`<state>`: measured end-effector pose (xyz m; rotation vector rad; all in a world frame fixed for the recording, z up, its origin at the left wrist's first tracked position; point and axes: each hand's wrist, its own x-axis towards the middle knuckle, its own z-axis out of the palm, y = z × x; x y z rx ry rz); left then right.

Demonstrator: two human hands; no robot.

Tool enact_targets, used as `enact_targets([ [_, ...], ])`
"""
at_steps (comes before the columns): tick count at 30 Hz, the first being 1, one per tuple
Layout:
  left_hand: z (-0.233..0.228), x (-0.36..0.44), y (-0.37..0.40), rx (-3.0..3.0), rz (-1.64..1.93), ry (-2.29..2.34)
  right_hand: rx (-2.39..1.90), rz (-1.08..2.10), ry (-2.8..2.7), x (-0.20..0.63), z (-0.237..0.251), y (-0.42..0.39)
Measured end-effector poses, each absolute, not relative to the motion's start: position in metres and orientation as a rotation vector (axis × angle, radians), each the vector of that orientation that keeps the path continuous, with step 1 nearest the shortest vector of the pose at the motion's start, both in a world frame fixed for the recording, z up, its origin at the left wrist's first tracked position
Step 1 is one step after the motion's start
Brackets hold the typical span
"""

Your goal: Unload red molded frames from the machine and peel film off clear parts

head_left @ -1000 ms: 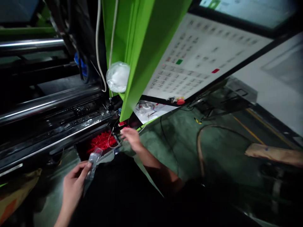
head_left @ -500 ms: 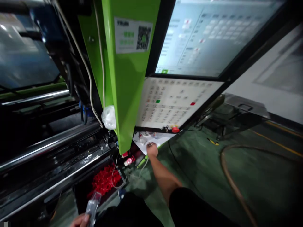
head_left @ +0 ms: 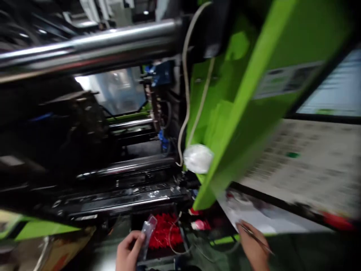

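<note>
My left hand (head_left: 130, 248) is closed on a clear plastic piece (head_left: 148, 231), long and flat, gripped between thumb and fingers. Behind that piece lies a heap of red plastic parts (head_left: 166, 231) in a dark bin. My right hand (head_left: 253, 244) is closed around a slim, pointed metal tool (head_left: 258, 238), blurred, its exact kind unclear. It is at the front edge of a white shelf (head_left: 254, 218) under the control panel, where small items lie in clear wrapping.
A green machine post (head_left: 239, 124) stands between the hands, with a white wrapped bundle (head_left: 198, 159) beside it. The button panel (head_left: 313, 162) hangs at right. Polished bars (head_left: 93, 45) cross the machine at left. A thin cable (head_left: 170, 235) loops over the bin.
The view has swung left, bringing the machine's interior into sight. My right hand now shows the slim metal tool sticking out. My left hand still holds the clear plastic piece.
</note>
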<state>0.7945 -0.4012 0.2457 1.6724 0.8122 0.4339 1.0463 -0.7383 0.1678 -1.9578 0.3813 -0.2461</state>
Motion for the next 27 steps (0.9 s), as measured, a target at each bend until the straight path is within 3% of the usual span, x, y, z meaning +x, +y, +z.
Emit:
enact_targets([
  [4,0.258,0.806,-0.379,1.647,0.530,0.815,-1.724,0.125,0.225,1.038,0.179,-0.682],
  [7,0.283,0.811,-0.374,1.699,0.521,0.760,-1.605,0.375,-0.062,1.007,0.232,-0.630],
  [11,0.329,0.816,-0.384,1.817,0.619,0.596,-1.495,0.292,-0.642,0.965,0.324,-0.579],
  [14,0.354,0.816,-0.399,1.921,0.769,0.475,-1.402,0.147,-0.909,0.944,0.364,-0.562],
  [27,0.379,0.812,-0.432,2.096,0.974,0.356,-1.444,-0.081,-0.924,0.914,0.370,-0.565],
])
